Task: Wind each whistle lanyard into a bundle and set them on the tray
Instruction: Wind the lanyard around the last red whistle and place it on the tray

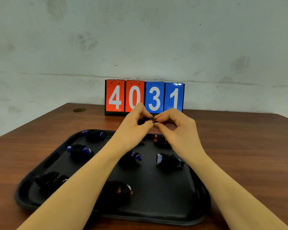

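A black tray [156,213] lies on the wooden table and holds several wound black lanyard bundles with whistles, such as a blue one [81,151], a white-tipped one [170,161] and a red one [118,190]. Above the tray's far edge, my left hand [136,120] and my right hand [173,123] meet fingertip to fingertip. Between them they pinch a black lanyard bundle with a small metal ring [153,119]. Most of that bundle is hidden by my fingers.
A flip scoreboard [144,97] reading 4031 stands at the back of the table [239,146] against the wall. A round brass-coloured grommet [79,110] sits in the table's far left corner. Bare wood surrounds the tray on both sides.
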{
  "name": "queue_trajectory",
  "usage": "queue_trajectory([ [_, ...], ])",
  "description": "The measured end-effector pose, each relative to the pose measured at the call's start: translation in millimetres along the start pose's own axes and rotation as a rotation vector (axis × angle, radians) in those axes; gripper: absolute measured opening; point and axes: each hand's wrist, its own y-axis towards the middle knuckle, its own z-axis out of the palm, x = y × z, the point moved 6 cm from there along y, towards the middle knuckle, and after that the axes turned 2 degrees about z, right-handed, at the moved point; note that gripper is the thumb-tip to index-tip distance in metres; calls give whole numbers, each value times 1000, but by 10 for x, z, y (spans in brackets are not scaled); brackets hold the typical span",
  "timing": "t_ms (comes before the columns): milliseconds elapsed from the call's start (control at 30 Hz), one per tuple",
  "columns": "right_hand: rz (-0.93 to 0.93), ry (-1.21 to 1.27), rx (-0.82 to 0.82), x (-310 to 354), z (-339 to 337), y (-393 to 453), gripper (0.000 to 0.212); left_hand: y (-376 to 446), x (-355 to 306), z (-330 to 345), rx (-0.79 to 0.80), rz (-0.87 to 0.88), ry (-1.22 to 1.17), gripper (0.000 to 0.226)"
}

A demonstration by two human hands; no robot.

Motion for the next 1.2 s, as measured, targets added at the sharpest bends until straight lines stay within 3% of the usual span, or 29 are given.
queue_trajectory([
  [267,62,61,26,-53,-2,12,9,10,13,-20,-23,-33,-23,6],
  [567,-60,-113,65,12,30,16,15,26,63,-42,-55,-76,37,4],
  [933,207,61,59,-120,22,11,12,-20,-10,-17,52,-2,191,3],
  [1200,23,-157,154,-52,28,23,10,-49,-8,19,132,-8,290,7],
])
